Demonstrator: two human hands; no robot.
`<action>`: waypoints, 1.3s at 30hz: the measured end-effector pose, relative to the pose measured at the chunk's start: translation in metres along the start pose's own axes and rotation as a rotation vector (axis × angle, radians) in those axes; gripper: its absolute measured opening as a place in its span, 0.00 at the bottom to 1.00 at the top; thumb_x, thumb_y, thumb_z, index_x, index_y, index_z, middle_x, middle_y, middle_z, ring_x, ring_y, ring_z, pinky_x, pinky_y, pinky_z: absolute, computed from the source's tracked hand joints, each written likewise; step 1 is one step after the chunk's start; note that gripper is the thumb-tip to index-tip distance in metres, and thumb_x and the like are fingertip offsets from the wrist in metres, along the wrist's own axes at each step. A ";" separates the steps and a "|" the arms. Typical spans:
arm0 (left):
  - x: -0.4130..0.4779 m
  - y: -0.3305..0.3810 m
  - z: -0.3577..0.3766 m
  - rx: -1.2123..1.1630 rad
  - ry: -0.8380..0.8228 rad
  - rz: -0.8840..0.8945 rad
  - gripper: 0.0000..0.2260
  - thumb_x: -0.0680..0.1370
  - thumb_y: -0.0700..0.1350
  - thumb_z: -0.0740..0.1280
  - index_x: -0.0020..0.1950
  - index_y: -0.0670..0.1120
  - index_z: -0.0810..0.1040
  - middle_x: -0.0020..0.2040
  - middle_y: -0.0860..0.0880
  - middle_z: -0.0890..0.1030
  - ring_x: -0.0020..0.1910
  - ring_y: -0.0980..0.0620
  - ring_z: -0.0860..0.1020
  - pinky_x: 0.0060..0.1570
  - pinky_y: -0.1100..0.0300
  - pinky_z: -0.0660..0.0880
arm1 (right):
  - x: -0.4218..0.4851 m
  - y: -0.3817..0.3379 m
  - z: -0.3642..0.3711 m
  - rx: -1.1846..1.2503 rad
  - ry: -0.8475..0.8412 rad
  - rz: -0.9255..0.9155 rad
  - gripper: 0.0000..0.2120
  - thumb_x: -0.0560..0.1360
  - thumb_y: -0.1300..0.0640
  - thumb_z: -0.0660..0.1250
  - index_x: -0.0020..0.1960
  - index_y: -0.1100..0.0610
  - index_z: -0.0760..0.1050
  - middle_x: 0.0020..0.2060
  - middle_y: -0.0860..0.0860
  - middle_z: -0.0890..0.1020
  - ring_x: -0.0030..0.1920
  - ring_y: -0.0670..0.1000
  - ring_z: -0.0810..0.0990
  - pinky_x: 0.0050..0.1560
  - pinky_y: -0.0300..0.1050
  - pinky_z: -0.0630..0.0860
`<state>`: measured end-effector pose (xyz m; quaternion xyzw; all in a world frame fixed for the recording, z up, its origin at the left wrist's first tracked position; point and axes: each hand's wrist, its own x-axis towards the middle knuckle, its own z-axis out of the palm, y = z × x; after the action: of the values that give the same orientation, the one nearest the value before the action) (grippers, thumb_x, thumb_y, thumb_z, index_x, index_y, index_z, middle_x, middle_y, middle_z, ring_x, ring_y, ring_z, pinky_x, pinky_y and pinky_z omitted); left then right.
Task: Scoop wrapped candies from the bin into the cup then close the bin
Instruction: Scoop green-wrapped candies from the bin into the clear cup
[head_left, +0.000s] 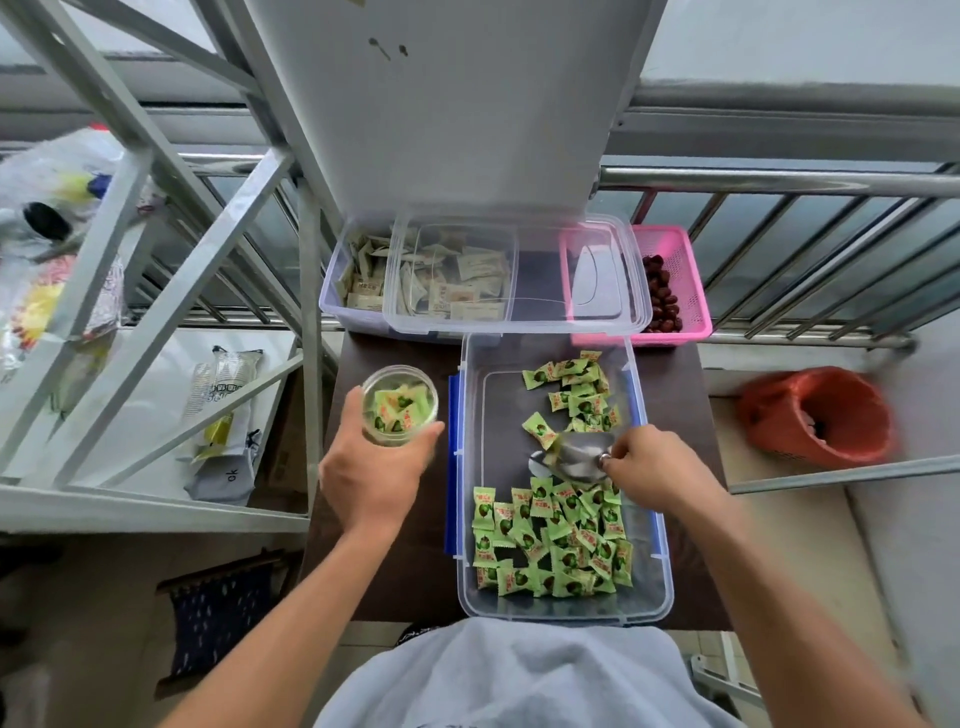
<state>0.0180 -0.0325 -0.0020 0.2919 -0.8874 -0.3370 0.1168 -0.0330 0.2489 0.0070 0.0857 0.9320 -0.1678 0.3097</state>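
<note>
The left hand (371, 470) grips the cup (399, 404) left of the bin (563, 608), while the right hand (657, 467) pinches the scoop (579, 457) by its handle among light, slippery candies (553, 540).

Scoop (576, 457) handle hidden in right hand (657, 470); bowl blurred, perhaps empty.

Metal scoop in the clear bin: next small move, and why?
Probably push the metal scoop toward the near pile of green wrapped candies. The right hand holds it low on the clear plastic bin's bare middle, apparently empty, while the left hand holds the partly filled clear cup beside the bin.
</note>
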 end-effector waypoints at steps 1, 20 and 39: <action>-0.004 0.002 0.003 0.029 -0.008 0.022 0.40 0.63 0.63 0.81 0.71 0.52 0.73 0.54 0.47 0.84 0.52 0.43 0.82 0.54 0.44 0.79 | 0.000 -0.002 0.003 0.026 0.017 -0.012 0.10 0.76 0.50 0.64 0.43 0.56 0.79 0.37 0.54 0.82 0.38 0.55 0.81 0.39 0.49 0.78; -0.016 -0.006 0.007 0.030 -0.100 -0.033 0.45 0.62 0.62 0.82 0.75 0.49 0.71 0.58 0.47 0.84 0.56 0.43 0.82 0.58 0.42 0.78 | 0.048 -0.053 0.061 0.265 0.179 -0.130 0.08 0.78 0.59 0.64 0.54 0.58 0.80 0.43 0.56 0.84 0.40 0.57 0.80 0.41 0.50 0.77; -0.011 -0.012 0.014 0.008 -0.128 -0.011 0.45 0.62 0.62 0.82 0.75 0.51 0.71 0.58 0.50 0.84 0.57 0.49 0.82 0.58 0.44 0.79 | 0.005 -0.007 0.016 0.504 0.224 -0.371 0.15 0.78 0.61 0.70 0.64 0.54 0.81 0.51 0.45 0.84 0.50 0.47 0.83 0.51 0.46 0.80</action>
<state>0.0263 -0.0256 -0.0201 0.2752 -0.8928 -0.3521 0.0569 -0.0302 0.2367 -0.0058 0.0065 0.8891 -0.4361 0.1385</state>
